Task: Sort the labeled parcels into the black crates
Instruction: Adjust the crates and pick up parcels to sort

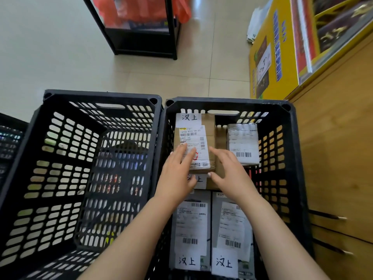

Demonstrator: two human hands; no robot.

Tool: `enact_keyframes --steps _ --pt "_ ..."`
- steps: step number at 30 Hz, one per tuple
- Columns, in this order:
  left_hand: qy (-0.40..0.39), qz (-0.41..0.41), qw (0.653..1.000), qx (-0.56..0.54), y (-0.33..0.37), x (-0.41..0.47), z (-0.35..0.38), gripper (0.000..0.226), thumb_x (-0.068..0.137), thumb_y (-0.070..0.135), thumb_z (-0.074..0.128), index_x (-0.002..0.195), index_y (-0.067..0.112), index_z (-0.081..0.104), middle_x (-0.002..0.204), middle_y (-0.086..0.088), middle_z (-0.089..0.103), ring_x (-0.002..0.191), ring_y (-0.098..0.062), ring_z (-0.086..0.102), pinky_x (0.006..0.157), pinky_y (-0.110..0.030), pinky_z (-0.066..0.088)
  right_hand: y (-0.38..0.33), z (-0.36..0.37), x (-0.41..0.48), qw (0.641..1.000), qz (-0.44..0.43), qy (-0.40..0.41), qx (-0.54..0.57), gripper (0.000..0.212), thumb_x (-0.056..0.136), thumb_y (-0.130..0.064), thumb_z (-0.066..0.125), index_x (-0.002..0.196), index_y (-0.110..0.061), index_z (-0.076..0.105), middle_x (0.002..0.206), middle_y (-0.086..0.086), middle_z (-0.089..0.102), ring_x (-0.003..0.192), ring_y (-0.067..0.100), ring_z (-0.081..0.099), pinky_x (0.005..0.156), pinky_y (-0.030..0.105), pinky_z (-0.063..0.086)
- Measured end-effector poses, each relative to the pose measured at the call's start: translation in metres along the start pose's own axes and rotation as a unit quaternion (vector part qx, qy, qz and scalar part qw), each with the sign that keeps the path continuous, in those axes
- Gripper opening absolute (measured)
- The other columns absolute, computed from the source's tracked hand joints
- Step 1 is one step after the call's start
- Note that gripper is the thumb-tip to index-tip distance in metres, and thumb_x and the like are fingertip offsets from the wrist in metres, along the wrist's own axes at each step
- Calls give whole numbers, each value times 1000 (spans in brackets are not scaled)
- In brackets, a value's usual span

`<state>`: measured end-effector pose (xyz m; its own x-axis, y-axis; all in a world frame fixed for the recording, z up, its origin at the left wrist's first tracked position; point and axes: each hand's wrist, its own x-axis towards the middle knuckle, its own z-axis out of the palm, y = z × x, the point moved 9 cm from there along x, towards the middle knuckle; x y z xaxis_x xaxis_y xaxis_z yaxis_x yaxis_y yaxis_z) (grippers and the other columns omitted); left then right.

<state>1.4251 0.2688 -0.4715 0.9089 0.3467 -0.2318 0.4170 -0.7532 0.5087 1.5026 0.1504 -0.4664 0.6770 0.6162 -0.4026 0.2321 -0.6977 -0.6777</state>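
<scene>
We found both hands inside the right crate (228,103), over a brown cardboard parcel (210,136) that lay toward its far wall. The left hand (177,174) rested with straight fingers flat on the parcel's printed label (194,142), covering the label's lower left corner. The right hand (228,170) was spread open over the parcel's right side, its thumb at the near edge. Neither hand was curled round anything. A handwritten slip (188,118) sat at the parcel's far end. A second slip (199,179) showed beneath the near edge, mostly hidden by the hands, so we could not tell what it was stuck to. A grey wrapped parcel (243,143) lay just beside the brown one on the right. Two flat parcels (190,225) filled the near half, partly hidden by the forearms and cut off at the bottom. The left crate (101,96) touched the right one; only blurred colours showed through its slots. A third crate (10,138) was cut off at the left edge.
</scene>
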Motion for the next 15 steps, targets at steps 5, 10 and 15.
enact_keyframes --steps 5,10,15 --pt "40 24 999 -29 19 -19 -40 69 83 16 69 146 20 41 154 -6 32 143 -23 26 117 -39 25 -33 -27 -30 998 -12 30 -49 56 92 -20 63 143 -28 43 137 -13 43 121 2 40 96 17 30" --pt "99 50 993 -37 44 -63 -108 64 79 15 72 139 18 51 138 -3 49 128 -20 43 108 -42 38 -94 -61 -74 993 -65 60 -73 47 91 -21 64 135 -30 50 128 -15 49 115 0 42 96 19 35" --pt "183 35 982 -14 69 -136 -196 56 78 13 73 132 16 57 125 -2 55 117 -19 49 100 -43 45 -184 -86 -133 976 -177 66 -107 44 90 -15 64 131 -29 54 127 -14 52 121 2 43 99 13 29"
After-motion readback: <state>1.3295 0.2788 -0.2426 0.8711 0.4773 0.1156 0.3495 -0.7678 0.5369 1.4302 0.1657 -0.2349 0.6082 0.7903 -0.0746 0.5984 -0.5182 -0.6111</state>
